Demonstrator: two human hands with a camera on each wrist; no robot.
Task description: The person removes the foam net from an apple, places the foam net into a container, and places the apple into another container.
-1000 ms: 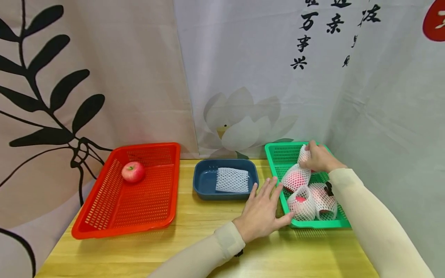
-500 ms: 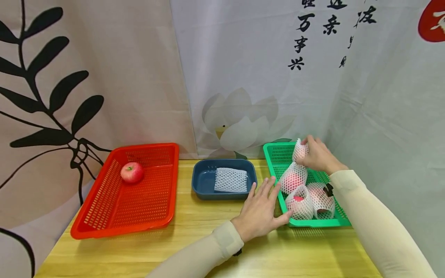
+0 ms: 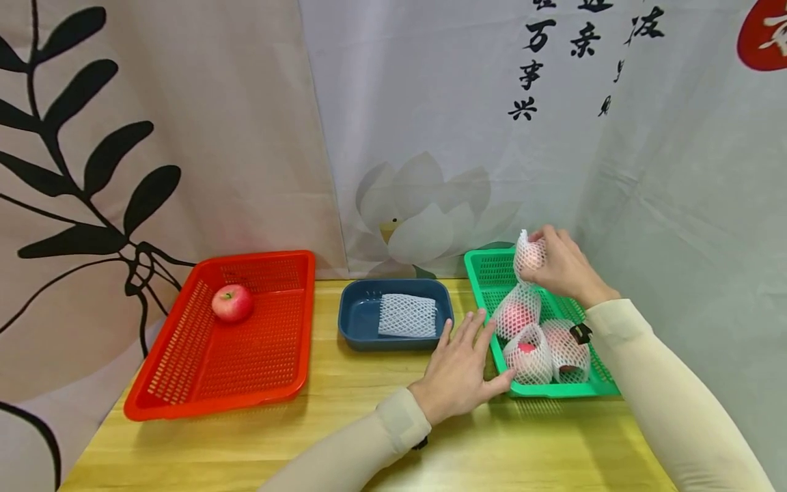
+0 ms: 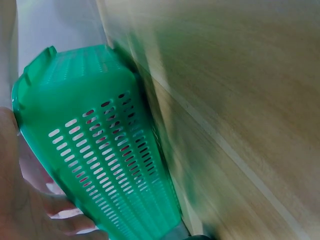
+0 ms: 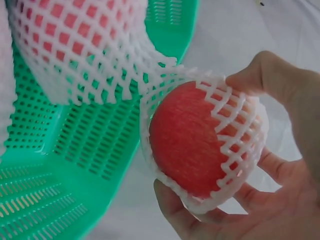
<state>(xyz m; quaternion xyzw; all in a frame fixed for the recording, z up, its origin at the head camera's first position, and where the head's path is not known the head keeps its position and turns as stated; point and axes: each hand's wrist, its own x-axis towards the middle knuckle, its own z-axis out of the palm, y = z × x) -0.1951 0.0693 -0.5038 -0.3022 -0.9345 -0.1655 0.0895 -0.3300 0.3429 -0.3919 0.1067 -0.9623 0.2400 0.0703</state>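
My right hand (image 3: pixel 568 270) holds an apple (image 5: pixel 185 140) in a white foam net above the back of the green basket (image 3: pixel 553 391). In the right wrist view its thumb and fingers curl round the net, with bare red skin showing through the open end. Several more netted apples (image 3: pixel 530 355) sit in the basket, and one net's end meets the held net. My left hand (image 3: pixel 458 376) spreads its fingers at the basket's near left corner. In the left wrist view those fingers (image 4: pixel 60 205) lie along the basket's rim.
A blue tray (image 3: pixel 356 335) with a flat white foam net (image 3: pixel 407 316) stands mid-table, left of the green basket. Further left, a red basket (image 3: pixel 246 396) holds one bare apple (image 3: pixel 232 303). A printed cloth (image 3: pixel 264 137) hangs behind the wooden table (image 3: pixel 344 389).
My right hand has lifted the netted apple up and slightly left from inside the green basket. The left hand has stayed at the basket's corner.
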